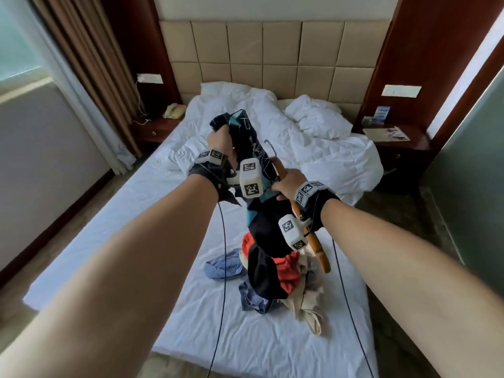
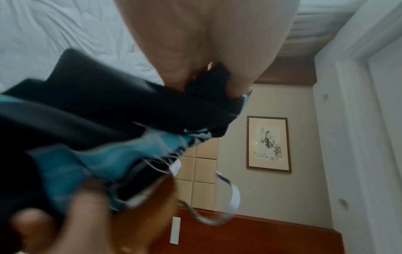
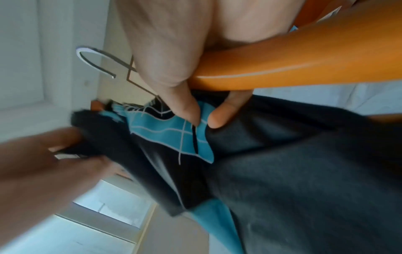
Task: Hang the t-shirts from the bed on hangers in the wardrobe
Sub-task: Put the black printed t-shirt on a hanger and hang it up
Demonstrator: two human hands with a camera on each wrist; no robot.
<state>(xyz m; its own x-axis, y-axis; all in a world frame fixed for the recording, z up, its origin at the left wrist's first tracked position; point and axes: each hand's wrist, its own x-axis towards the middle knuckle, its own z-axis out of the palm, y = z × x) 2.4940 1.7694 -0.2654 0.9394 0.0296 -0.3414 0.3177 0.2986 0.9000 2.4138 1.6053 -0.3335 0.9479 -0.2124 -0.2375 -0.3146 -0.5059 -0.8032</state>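
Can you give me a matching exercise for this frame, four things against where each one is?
Things:
1. black and teal t-shirt
2. wooden hanger
3. pile of clothes
4. telephone

Places:
A. on the nightstand by the curtain
B. gripped by the right hand, together with a fold of shirt
C. lying on the bed sheet
D. bunched in the left hand, held up over the bed

Pairs: 1-D, 2-B, 3-C, 4-A

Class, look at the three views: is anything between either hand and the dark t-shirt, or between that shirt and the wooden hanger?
Nothing visible does. The left hand already grips the dark t-shirt, and the right hand holds the wooden hanger against the same fabric. The wardrobe is not in view, so the path there cannot be judged.
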